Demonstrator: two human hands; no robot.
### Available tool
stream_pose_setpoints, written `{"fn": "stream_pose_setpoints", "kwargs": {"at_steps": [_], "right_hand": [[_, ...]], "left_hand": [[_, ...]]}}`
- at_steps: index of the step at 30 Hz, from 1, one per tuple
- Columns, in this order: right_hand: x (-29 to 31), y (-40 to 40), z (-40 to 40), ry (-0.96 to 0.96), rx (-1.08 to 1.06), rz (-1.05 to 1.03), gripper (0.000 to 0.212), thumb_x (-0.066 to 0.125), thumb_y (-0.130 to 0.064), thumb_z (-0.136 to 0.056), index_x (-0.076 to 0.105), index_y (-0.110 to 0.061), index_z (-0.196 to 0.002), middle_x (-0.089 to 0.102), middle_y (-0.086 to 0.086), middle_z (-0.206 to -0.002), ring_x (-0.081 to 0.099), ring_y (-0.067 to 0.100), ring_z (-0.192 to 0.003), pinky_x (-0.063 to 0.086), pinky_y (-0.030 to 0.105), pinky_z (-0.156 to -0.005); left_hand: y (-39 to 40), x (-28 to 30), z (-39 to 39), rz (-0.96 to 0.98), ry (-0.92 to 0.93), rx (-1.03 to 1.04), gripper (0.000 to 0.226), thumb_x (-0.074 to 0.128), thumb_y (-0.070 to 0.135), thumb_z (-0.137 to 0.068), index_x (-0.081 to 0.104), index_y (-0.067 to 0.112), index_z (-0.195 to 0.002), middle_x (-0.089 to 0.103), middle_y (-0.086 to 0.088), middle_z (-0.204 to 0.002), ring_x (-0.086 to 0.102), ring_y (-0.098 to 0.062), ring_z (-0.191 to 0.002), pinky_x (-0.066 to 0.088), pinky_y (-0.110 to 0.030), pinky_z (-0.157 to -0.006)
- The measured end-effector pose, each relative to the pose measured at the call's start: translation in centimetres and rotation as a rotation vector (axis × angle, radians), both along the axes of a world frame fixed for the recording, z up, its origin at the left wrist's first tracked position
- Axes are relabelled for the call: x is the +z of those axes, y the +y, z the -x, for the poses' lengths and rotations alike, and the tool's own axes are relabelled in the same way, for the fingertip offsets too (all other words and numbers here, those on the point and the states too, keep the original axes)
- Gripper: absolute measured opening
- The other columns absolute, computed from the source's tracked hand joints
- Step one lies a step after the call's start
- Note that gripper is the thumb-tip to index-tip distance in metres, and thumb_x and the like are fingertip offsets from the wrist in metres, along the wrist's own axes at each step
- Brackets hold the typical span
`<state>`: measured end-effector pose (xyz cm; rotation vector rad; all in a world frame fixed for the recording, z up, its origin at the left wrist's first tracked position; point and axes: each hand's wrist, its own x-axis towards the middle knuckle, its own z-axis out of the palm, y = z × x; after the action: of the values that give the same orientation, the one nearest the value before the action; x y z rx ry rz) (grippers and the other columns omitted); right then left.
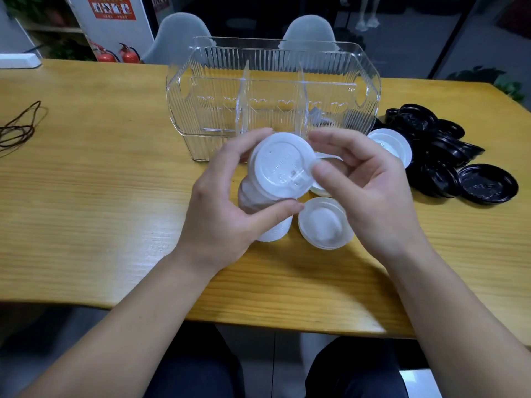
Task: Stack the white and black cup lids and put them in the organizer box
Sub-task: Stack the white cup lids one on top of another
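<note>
- Both forearms are reaching in from the near edge of the wooden table (86, 196), bare and angled toward each other.
- Just nearer than the organizer box (273, 96), the left hand (227, 208) is gripping a stack of white lids (275, 185), thumb curling under it and fingers wrapping its far side; the stack is tilting so its top face is showing.
- Right hand (370, 188) is pinching the stack's top lid at its right rim with thumb and forefinger, the other fingers hanging loosely curled.
- Loose white lids (326, 224) are lying on the table below the hands; another (392, 146) is lying by the box's right front corner.
- Right of the box, black lids (448, 159) are lying in a loose heap.
- Clear and ribbed, the box is standing with two dividers making three compartments; all three are looking empty.
</note>
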<state>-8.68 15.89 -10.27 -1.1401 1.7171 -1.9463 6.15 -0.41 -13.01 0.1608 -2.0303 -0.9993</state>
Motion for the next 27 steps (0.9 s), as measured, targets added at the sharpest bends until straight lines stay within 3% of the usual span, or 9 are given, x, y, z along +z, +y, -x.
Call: {"fn": "stream_pose_setpoints", "kwargs": {"at_steps": [2, 5, 10, 16, 23, 27], "right_hand": [[0.0, 0.1, -0.5, 0.237, -0.015, -0.066, 0.056, 0.089, -0.024, -0.091, 0.069, -0.013, -0.143, 0.075, 0.001, -0.14, 0.073, 0.026, -0.122, 0.055, 0.045, -0.101], [-0.4, -0.1, -1.1, 0.447, -0.036, -0.115, 0.076, 0.096, -0.035, -0.084, 0.065, -0.016, -0.151, 0.065, 0.0, -0.148, 0.063, 0.025, -0.133, 0.046, 0.031, -0.107], [-0.7, -0.5, -1.4, 0.452, -0.043, -0.12, 0.08, 0.096, -0.041, -0.081, 0.064, -0.021, -0.152, 0.064, -0.001, -0.147, 0.061, 0.024, -0.135, 0.05, 0.037, -0.106], [-1.0, -0.6, -1.1, 0.39, -0.052, -0.107, 0.074, 0.1, -0.029, -0.082, 0.068, -0.022, -0.147, 0.069, -0.006, -0.141, 0.064, 0.024, -0.132, 0.052, 0.051, -0.105], [-1.1, -0.7, -1.1, 0.317, 0.011, -0.101, 0.081, 0.102, -0.024, -0.079, 0.063, -0.022, -0.15, 0.069, -0.006, -0.145, 0.066, 0.024, -0.134, 0.052, 0.056, -0.111], [-1.0, -0.6, -1.1, 0.383, 0.007, -0.116, 0.076, 0.1, -0.031, -0.078, 0.065, -0.024, -0.146, 0.065, -0.005, -0.143, 0.063, 0.025, -0.133, 0.052, 0.052, -0.109]], "left_hand": [[-0.2, 0.0, 0.1, 0.002, 0.027, 0.022, 0.087, 0.104, 0.04, -0.08, 0.059, 0.005, -0.146, 0.069, 0.003, -0.142, 0.069, -0.022, -0.133, 0.054, -0.042, -0.116], [-0.5, -0.1, 0.1, 0.04, 0.039, 0.073, 0.091, 0.109, 0.04, -0.074, 0.056, 0.004, -0.139, 0.065, 0.002, -0.136, 0.068, -0.023, -0.127, 0.054, -0.038, -0.113], [-0.6, -0.4, 0.1, 0.093, -0.001, 0.14, 0.09, 0.113, 0.029, -0.067, 0.057, 0.008, -0.133, 0.065, -0.007, -0.129, 0.068, -0.033, -0.119, 0.056, -0.044, -0.106], [-0.2, -0.3, 0.3, 0.127, -0.024, 0.178, 0.08, 0.107, 0.042, -0.075, 0.059, 0.005, -0.129, 0.065, -0.002, -0.124, 0.067, -0.031, -0.114, 0.055, -0.041, -0.102], [-0.2, -0.4, 0.3, 0.195, -0.02, 0.214, 0.083, 0.109, 0.041, -0.072, 0.061, 0.001, -0.127, 0.059, 0.006, -0.124, 0.065, -0.03, -0.114, 0.051, -0.03, -0.101], [-0.1, -0.5, 0.3, 0.25, -0.001, 0.235, 0.083, 0.111, 0.036, -0.07, 0.062, -0.002, -0.124, 0.056, 0.007, -0.124, 0.06, -0.026, -0.114, 0.05, -0.033, -0.099]]}}
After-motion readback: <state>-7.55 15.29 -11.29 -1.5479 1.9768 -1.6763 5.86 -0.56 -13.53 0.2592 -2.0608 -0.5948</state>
